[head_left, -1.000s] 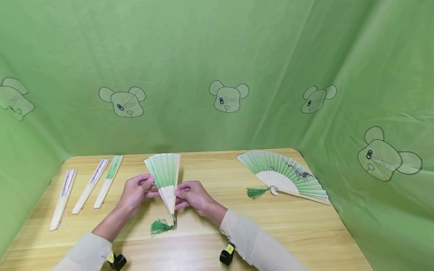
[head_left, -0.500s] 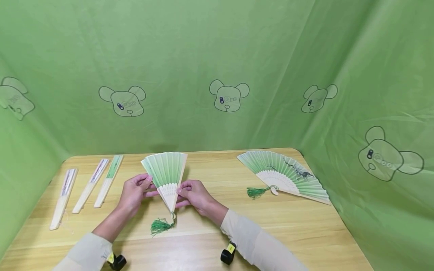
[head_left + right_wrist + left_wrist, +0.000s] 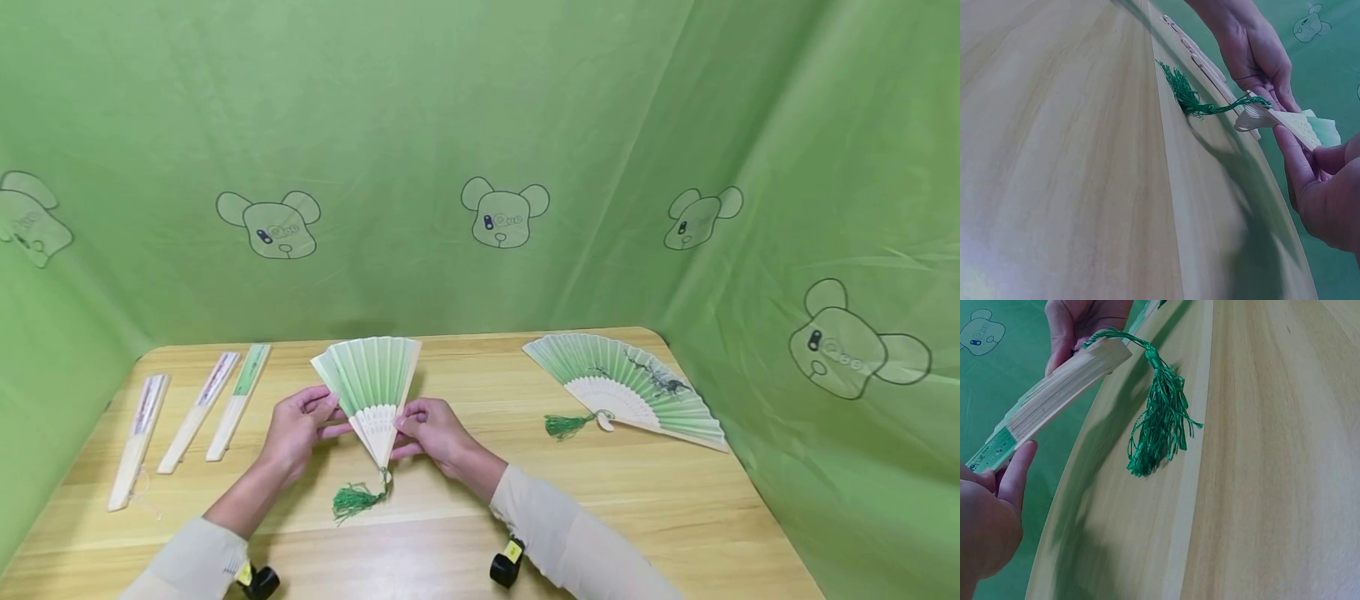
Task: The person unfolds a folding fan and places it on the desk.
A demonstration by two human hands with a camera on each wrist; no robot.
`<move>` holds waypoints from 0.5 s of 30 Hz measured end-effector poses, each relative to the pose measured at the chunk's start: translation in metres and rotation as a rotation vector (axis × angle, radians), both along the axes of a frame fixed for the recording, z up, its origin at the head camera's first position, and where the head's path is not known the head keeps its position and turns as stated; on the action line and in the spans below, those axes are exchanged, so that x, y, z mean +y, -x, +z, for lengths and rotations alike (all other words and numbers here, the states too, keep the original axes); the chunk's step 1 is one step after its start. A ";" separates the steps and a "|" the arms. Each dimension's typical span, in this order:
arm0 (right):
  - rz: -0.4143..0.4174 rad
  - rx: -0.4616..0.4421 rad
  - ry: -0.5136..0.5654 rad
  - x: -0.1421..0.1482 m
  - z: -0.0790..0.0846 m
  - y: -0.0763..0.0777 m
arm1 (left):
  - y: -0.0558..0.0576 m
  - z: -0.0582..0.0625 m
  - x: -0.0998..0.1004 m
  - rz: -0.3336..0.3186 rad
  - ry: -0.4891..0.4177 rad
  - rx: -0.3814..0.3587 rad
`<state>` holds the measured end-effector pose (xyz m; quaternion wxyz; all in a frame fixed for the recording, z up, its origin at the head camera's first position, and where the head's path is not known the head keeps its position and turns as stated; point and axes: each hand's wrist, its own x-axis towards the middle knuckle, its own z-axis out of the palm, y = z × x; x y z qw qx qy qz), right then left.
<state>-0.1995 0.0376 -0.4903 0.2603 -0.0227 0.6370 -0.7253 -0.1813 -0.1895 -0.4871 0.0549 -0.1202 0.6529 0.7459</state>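
Observation:
A green folding fan (image 3: pixel 372 375) with pale ribs is partly spread, held over the table between both hands. My left hand (image 3: pixel 297 425) pinches its left edge, thumb on the front. On the opposite side my right hand (image 3: pixel 435 433) pinches the right guard, lower down near the ribs. From the pivot end hangs a green tassel (image 3: pixel 1160 419), also plain in the right wrist view, where the right thumb and fingers (image 3: pixel 1294 159) grip the ribs. Below the fan, its shadow falls on the wood.
A second green fan (image 3: pixel 637 383) with a dark branch print lies fully spread at the right, its tassel (image 3: pixel 566 426) beside it. Several folded fans lie at the left: one with a green leaf (image 3: pixel 251 371), others whitish (image 3: pixel 138 442). Green curtains (image 3: pixel 405 167) surround the wooden table (image 3: pixel 585 508).
The fan between my hands has spread wider. My right hand has shifted slightly right with the right guard, while the left hand stays nearly in place.

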 end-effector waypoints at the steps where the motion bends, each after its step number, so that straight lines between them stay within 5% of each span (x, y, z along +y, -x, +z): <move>1: -0.002 -0.002 -0.001 0.000 0.000 0.000 | 0.000 0.000 0.000 -0.007 0.000 0.000; 15: -0.018 0.004 0.018 0.003 0.000 0.000 | 0.000 0.003 -0.001 0.010 0.003 -0.034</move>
